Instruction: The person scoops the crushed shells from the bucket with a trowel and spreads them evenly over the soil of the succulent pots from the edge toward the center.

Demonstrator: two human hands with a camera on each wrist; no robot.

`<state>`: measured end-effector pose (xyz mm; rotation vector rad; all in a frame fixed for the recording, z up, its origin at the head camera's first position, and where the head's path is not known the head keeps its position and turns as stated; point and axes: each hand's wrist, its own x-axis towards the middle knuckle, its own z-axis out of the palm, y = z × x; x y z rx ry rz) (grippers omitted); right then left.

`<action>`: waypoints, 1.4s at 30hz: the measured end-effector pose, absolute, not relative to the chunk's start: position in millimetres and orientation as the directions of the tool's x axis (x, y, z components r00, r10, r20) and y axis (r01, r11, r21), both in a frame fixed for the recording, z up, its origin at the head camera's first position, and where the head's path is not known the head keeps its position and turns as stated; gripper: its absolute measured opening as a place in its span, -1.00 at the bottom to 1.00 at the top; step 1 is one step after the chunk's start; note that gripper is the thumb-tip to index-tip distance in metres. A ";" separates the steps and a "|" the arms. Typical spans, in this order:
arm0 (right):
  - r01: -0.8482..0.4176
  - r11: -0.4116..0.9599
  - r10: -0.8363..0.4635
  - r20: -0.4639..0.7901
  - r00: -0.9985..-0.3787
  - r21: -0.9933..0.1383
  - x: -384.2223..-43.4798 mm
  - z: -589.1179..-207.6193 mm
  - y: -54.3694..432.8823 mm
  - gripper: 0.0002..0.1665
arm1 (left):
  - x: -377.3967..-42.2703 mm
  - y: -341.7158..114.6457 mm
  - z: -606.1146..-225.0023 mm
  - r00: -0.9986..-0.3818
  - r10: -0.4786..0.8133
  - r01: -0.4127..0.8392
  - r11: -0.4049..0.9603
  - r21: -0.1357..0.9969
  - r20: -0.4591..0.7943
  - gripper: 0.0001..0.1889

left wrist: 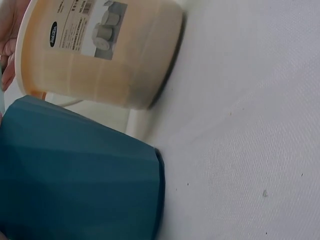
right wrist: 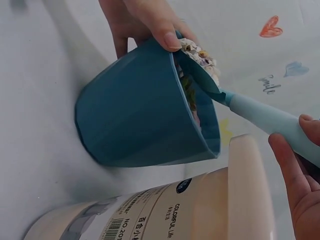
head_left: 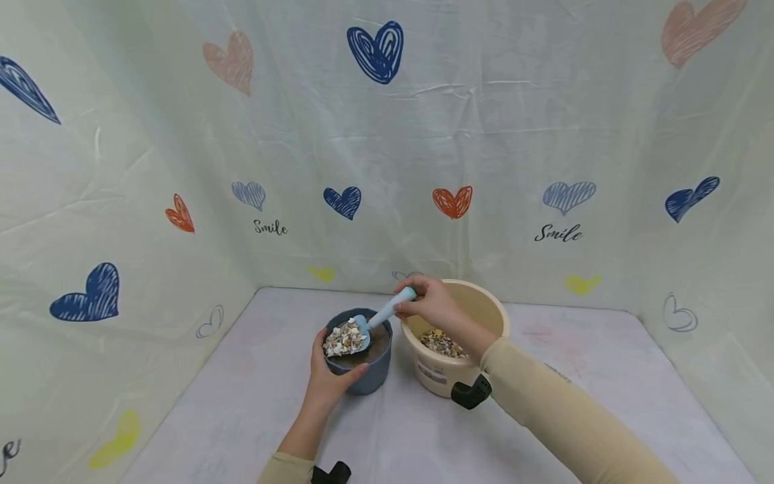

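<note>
My right hand [head_left: 432, 302] grips the pale blue handle of a small garden trowel [head_left: 387, 310]. Its blade carries a heap of pale, gritty potting mix [head_left: 345, 338] over the mouth of a blue plant pot [head_left: 370, 383]. On the pot's left side, my left hand [head_left: 329, 380] holds it, the thumb by the near rim. The right wrist view shows the loaded trowel blade [right wrist: 200, 75] close at the pot's rim. Brown material [head_left: 377, 346] shows inside the pot, partly hidden by the trowel. My right forearm passes over a cream bucket [head_left: 432, 370] holding more grit [head_left: 441, 343].
The cream bucket stands just right of the blue pot, with a printed label [right wrist: 145, 215] on its side. Both rest on a white-covered table [head_left: 242, 410]. A curtain [head_left: 411, 148] printed with hearts hangs behind and at the sides. Small crumbs [left wrist: 265, 193] lie on the cloth.
</note>
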<state>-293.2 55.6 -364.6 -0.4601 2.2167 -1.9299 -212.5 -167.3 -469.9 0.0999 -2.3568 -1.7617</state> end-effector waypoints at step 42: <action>-0.285 0.153 -0.416 0.200 -0.887 -0.946 -292.7 -353.3 44.6 -0.65 | -191.1 -164.9 -468.4 -0.985 -0.166 -0.003 0.270 0.963 0.043 0.11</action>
